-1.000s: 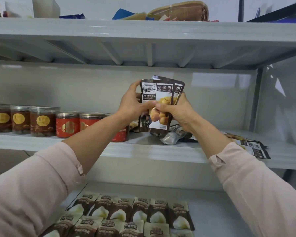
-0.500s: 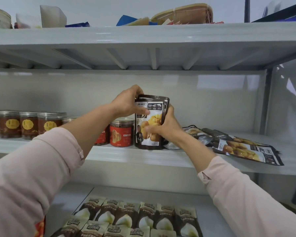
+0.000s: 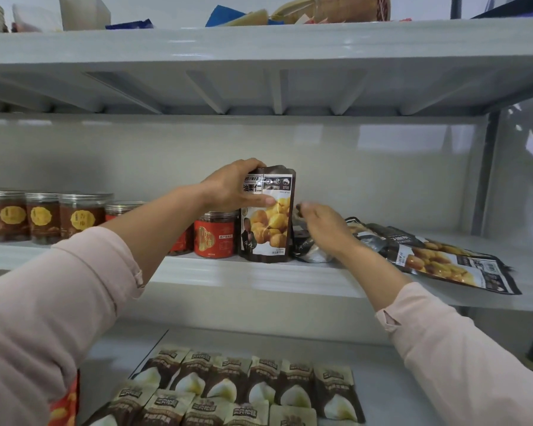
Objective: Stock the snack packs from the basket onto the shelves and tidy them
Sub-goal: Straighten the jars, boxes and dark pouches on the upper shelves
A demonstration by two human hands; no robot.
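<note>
Grey metal shelf (image 3: 259, 273) spans the view, its front lip just below the standing pouch. At six o'clock, on the level below, packs (image 3: 259, 392) already lie in neat rows. Flat pouches (image 3: 437, 259) sprawl at three o'clock, the nearest reaching the lip; these look still to be stood up. Jars (image 3: 74, 219) fill nine o'clock. One pouch (image 3: 268, 216) stands upright just beside the red jar (image 3: 214, 238), the left hand (image 3: 228, 189) clamped on its top corner. The right hand (image 3: 323, 222), at its three o'clock, curls over a crumpled pouch (image 3: 311, 253); blur hides whether it grips. Bare shelf lies open behind the flat ones, toward two o'clock.
</note>
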